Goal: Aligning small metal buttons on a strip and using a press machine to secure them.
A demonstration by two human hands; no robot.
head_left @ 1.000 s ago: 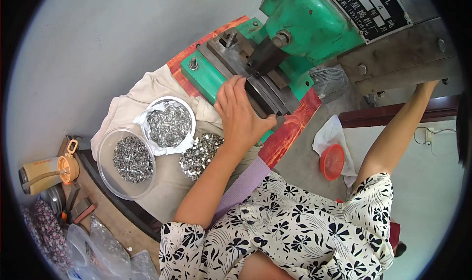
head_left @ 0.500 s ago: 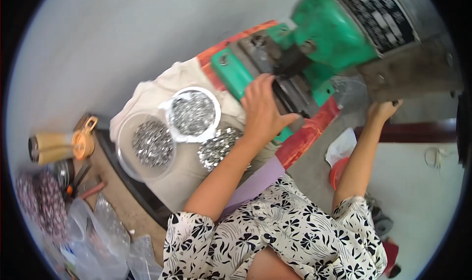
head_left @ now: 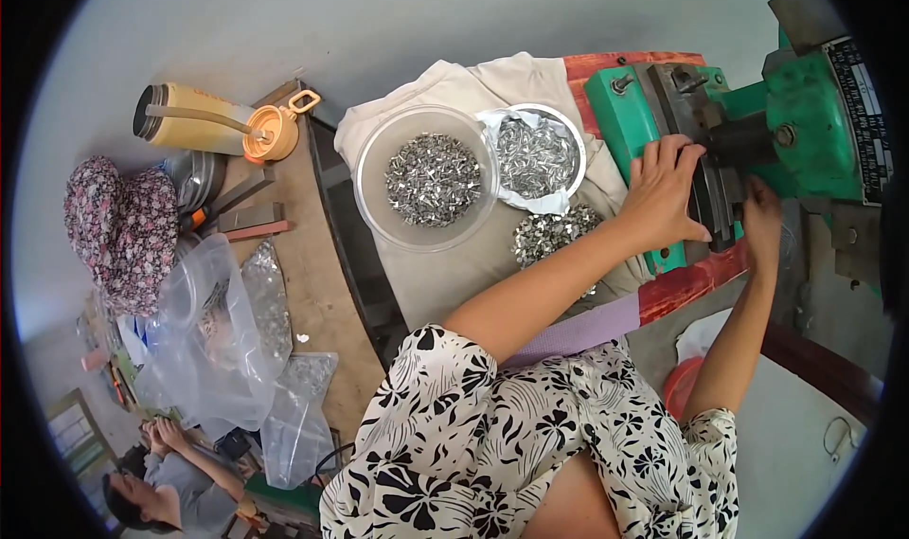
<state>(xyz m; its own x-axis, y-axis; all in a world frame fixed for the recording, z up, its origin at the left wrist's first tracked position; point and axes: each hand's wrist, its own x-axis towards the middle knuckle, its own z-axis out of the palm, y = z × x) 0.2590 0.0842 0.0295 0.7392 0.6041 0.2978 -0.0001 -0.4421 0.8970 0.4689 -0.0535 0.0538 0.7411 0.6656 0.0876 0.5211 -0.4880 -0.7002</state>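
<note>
Your worktop [head_left: 312,283] carries a beige cloth [head_left: 454,274] just left of your hands, with two bowls [head_left: 428,179] of metal bits; further left lie a bottle [head_left: 204,122] and plastic bags [head_left: 227,340].

Glossy green-painted metal press [head_left: 805,113], shiny metal bits in a clear plastic bowl [head_left: 374,174], matt beige cloth [head_left: 454,80]

A small workshop: green press machine [head_left: 805,122], bowls of metal stampings [head_left: 434,179], cluttered wooden bench [head_left: 317,283].

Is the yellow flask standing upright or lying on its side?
On its side: the yellow flask lies flat on the wooden bench, orange lid end pointing right.
</note>
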